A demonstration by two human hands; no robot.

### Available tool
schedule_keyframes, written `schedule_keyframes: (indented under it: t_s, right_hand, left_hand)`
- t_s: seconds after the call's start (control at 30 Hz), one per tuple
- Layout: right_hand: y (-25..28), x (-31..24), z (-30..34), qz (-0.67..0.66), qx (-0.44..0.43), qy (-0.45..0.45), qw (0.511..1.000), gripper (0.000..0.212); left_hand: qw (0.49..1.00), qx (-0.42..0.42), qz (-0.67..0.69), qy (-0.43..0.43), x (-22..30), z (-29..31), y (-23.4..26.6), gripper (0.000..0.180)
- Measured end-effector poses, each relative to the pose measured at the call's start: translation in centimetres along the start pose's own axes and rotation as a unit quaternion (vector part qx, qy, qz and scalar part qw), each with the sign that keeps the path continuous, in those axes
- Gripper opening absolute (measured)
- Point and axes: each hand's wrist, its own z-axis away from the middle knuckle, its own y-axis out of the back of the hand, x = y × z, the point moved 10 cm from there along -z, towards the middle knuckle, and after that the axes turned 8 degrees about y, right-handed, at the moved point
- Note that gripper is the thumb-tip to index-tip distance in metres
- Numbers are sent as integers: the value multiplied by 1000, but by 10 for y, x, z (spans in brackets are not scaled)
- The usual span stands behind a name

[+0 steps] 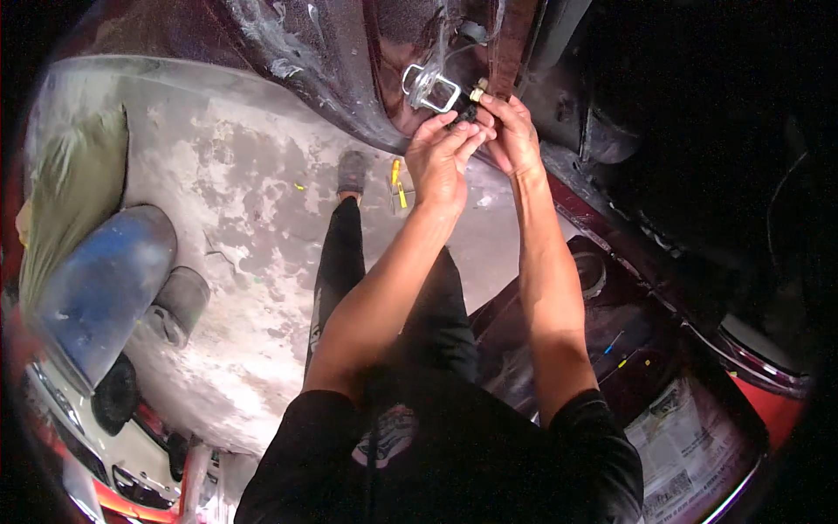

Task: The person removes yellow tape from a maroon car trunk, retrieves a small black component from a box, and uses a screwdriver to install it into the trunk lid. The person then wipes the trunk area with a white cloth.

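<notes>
Floor (253, 262) patchy beside maroon bodywork (336, 57)

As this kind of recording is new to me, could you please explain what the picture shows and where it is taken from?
There is no machine here, only a person's two bare hands. A wide fisheye camera worn on the head looks down past their bare forearms, and straight edges bend toward the picture's rim. The left hand and right hand are close together beside a dark maroon vehicle body panel, near a shiny silver looped metal frame. The right hand's fingers are at a small, pale, rounded piece; they seem to pinch it, but overlap makes that uncertain. What the left hand may hold is unclear. On the patchy grey floor lie slim yellow-handled tools.
</notes>
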Motion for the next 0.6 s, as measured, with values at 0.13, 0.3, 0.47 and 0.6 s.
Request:
schedule_keyframes:
  t_s: [0.13, 0.3, 0.47, 0.6]
  right_hand:
    - [-4, 0, 0, -13, -14, -5, 1000, 5]
    - [2, 3, -1, -19, -16, -5, 1000, 4]
    - [1, 0, -1, -4, -14, 0, 1000, 4]
    - [3, 2, -1, 8, -7, -2, 1000, 5]
  left_hand:
    - [1000, 0, -27, 9, 0, -2, 2, 36]
    - [1000, 16, -20, 5, -4, -6, 5, 40]
    - [1000, 26, 4, -4, -1, -4, 4, 38]
    - [999, 39, 11, -5, -2, -3, 3, 37]
